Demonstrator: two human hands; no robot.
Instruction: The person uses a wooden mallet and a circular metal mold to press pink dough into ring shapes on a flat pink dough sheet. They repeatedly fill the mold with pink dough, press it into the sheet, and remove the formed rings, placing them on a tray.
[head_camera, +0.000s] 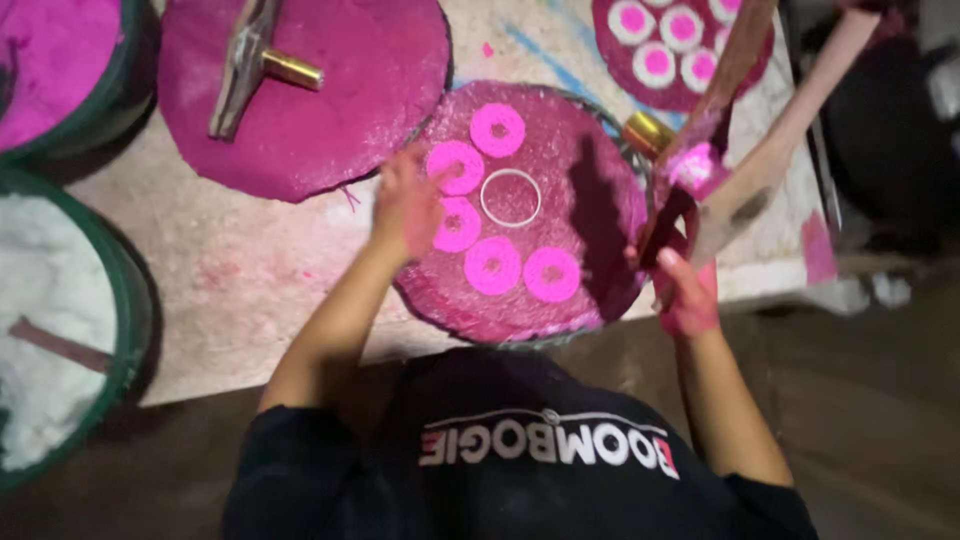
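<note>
A round board (600, 255) coated in magenta powder lies in front of me with several bright pink powder rings (492, 265) on it. A thin white ring (510, 197) lies among them. My left hand (405, 205) hovers, blurred, at the board's left edge with its fingers apart beside a pink ring (455, 165). My right hand (685, 292), stained pink, grips a wooden-handled tool (745, 190) at the board's right edge. The tool's head is caked with pink powder and has a brass part (648, 130).
A second magenta board (370, 90) at upper left carries a hammer-like tool (245, 60) with a brass stub. A third board (620, 60) with pink-and-white rings sits top right. Green tubs hold pink powder (55, 60) and white powder (45, 300).
</note>
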